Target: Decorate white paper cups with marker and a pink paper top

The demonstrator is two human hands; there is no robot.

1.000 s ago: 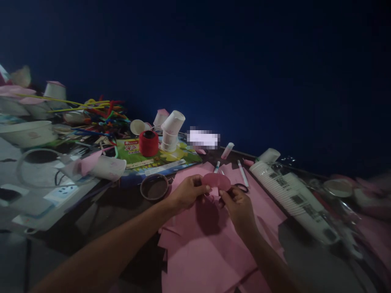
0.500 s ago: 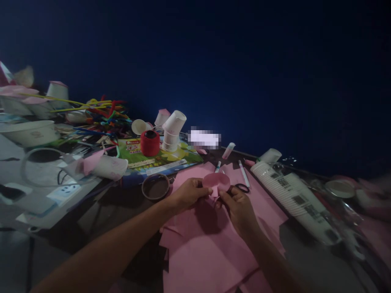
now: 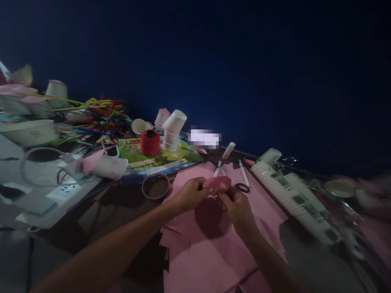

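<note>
Pink disc (image 3: 218, 184) above pink sheets (image 3: 207, 256), grasped by left hand (image 3: 193, 195), right hand (image 3: 238, 206) pinching near edge. Since half-second ago: disc tipped flatter, small tab hidden; shaping probably unfinished.

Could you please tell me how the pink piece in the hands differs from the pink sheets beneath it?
The pink piece has a rounded outline; the pink sheets show straight edges and corners. The pink piece is smaller than the pink sheets. The left hand and right hand hold the pink piece up, while the pink sheets lie below. Both are pink.
</note>
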